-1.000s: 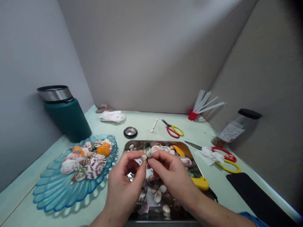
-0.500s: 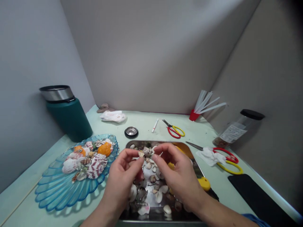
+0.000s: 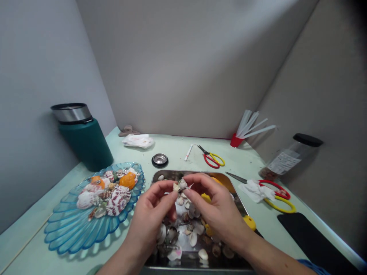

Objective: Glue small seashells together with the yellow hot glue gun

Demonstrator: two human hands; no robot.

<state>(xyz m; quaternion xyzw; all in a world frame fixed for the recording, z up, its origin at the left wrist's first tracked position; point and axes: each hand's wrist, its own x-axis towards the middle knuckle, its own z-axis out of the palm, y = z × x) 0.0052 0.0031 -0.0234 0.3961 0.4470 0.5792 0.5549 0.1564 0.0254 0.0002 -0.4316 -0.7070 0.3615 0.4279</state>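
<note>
My left hand is closed, thumb and index finger pinching a small pale shell. My right hand is also closed, its thumb and index finger against small whitish shell pieces at the same spot; their exact form is too small to make out. Both hands hover over a metal tray strewn with loose seashells, among them a cream shell and a pink-tinted one. A yellow object lies partly hidden beneath my right hand.
On the left, a blue shell-shaped dish holds bigger shells, with a green bottle behind. A bottle lid, small scissors, larger scissors, a red cup of white sticks, a jar and a black slab stand around.
My fingertips have come slightly closer together, and the small shells between them have turned a little. The whole view has shifted slightly.
</note>
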